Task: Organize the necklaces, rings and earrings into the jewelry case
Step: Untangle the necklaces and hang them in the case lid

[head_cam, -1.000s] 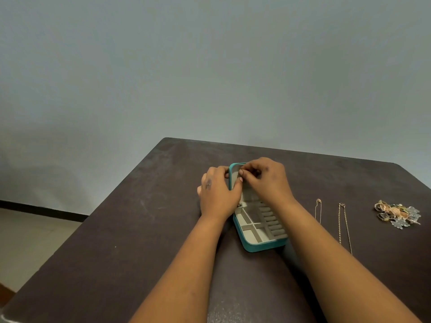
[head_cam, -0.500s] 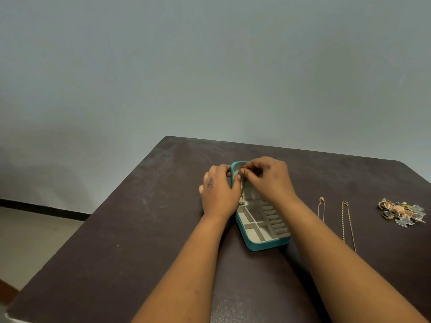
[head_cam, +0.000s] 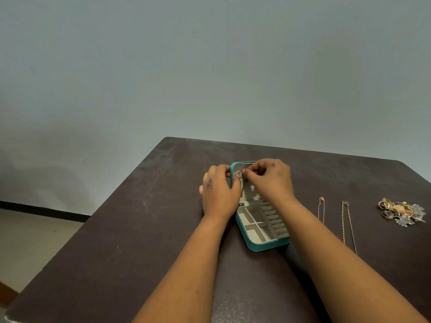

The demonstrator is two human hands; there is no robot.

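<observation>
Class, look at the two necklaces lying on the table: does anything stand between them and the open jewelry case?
Only the person's right forearm crosses the table between the two necklaces and the jewelry case; no object does.

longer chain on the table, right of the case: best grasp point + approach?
Pinch the longer chain at its far end, where the two strands meet at the clasp, coming from above with fingertips. It lies flat on the table as a narrow loop, so only a top-down pinch fits. The shorter chain lies apart on its left, so that end looks unobstructed.
</observation>
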